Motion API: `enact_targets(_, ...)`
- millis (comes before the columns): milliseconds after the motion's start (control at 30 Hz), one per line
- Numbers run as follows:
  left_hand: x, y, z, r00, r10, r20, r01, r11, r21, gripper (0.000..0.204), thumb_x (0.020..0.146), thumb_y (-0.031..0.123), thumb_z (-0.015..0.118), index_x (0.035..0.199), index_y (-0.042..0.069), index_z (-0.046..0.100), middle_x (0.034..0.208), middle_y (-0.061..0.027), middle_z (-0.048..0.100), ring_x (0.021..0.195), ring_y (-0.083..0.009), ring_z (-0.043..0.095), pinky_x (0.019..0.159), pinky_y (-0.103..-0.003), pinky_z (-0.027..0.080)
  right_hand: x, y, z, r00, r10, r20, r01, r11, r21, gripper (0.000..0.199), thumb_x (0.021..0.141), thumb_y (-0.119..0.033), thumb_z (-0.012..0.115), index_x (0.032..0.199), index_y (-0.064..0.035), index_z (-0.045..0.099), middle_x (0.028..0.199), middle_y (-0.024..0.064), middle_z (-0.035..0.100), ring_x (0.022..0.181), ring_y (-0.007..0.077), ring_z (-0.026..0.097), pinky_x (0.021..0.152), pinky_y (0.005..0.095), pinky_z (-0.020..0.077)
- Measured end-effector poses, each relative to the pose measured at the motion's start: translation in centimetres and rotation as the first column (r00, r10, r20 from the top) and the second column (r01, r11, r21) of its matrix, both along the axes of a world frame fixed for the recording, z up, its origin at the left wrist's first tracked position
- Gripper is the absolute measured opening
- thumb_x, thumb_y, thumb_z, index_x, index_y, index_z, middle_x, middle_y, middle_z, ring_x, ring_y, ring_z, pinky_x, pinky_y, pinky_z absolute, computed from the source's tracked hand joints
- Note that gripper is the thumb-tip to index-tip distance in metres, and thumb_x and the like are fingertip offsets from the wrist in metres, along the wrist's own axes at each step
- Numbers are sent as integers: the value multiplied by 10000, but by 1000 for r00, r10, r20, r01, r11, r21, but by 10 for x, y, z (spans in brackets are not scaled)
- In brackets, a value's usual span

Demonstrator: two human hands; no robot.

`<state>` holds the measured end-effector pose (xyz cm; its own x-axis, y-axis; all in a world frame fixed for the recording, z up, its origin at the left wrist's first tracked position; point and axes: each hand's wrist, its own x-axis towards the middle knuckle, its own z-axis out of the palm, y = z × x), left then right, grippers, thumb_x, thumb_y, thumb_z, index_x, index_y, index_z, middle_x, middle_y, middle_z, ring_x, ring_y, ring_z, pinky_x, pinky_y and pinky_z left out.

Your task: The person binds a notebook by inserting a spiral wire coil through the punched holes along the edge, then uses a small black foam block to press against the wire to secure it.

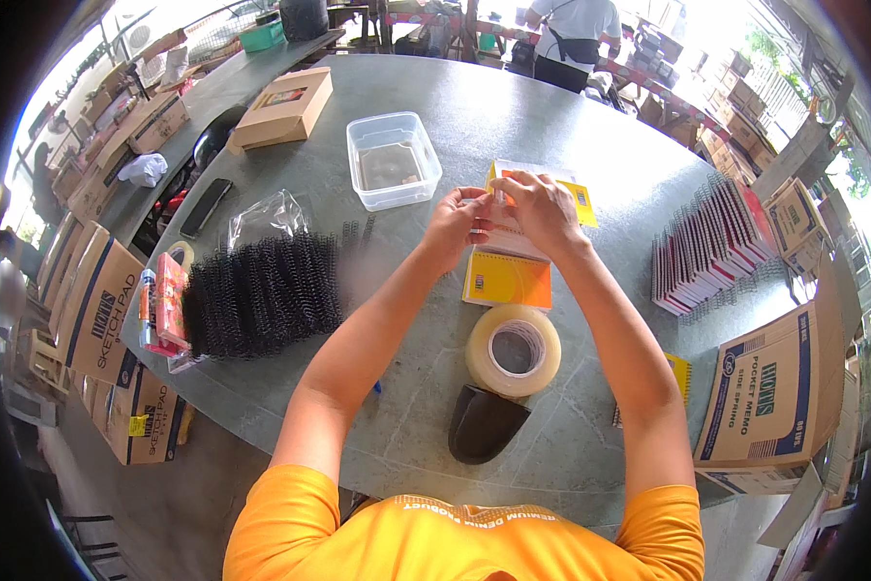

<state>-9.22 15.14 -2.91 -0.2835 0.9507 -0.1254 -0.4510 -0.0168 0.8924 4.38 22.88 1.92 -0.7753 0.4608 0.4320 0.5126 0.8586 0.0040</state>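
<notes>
Our left hand (452,229) and right hand (546,213) pinch narrowly, on what we can't tell, just beyond the yellow cover (506,280).

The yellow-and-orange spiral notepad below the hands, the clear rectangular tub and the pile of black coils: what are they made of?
Notepad: likely smooth card cover, being flat and printed.
Tub: probably glossy plastic; it is see-through with bright highlights.
Black coils: plastic or coated wire; thin dark loops leave it open.
</notes>
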Motion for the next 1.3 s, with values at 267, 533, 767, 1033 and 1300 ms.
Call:
enact_targets(267,2,0,-1,999,-22,31,22,1000,7,374,832,237,684,1087,95,450,836,-37,572,683,-111,558,559,-253,472,7,-8,27,999,37,-13,-39,981,-188,249,778,-242,664,1027,-223,664,1058,49,658,917,247,643,775,381,515)
enact_targets(533,-1,1,11,999,-48,14,49,994,-96,368,819,229,696,1080,105,468,844,-31,569,686,-122,547,574,-285,475,11,-1,42,998,61,-6,-59,924,-377,206,845,-267,581,1003,-142,623,924,103,671,854,290,648,728,408,501)
enact_targets(767,9,-11,42,141,552,-822,-130,833,538,412,799,235,684,1142,66,531,1092,-114,565,901,-249,592,802,-345,475,23,-32,67,998,43,35,-31,956,-291,213,798,-136,618,994,-77,560,910,142,658,928,307,632,776,419,490)
enact_targets(1033,42,-72,8,712,60,-700,283,888,363,262,816,58,649,1073,18,618,959,-70,675,844,-175,653,740,-278,512,122,-93,8,702,-133,-699,-126,944,-306,456,720,-32,722,1141,-21,548,1051,58,625,999,213,582,894,338,459)
enact_targets(1300,68,-115,-30,959,-171,-227,201,972,119,220,741,-21,731,937,3,635,933,-50,656,784,-90,600,732,-256,515,121,-136,-74,573,-517,-636,-522,368,-770,229,746,5,729,940,-30,613,863,-15,625,782,56,566,726,207,476)
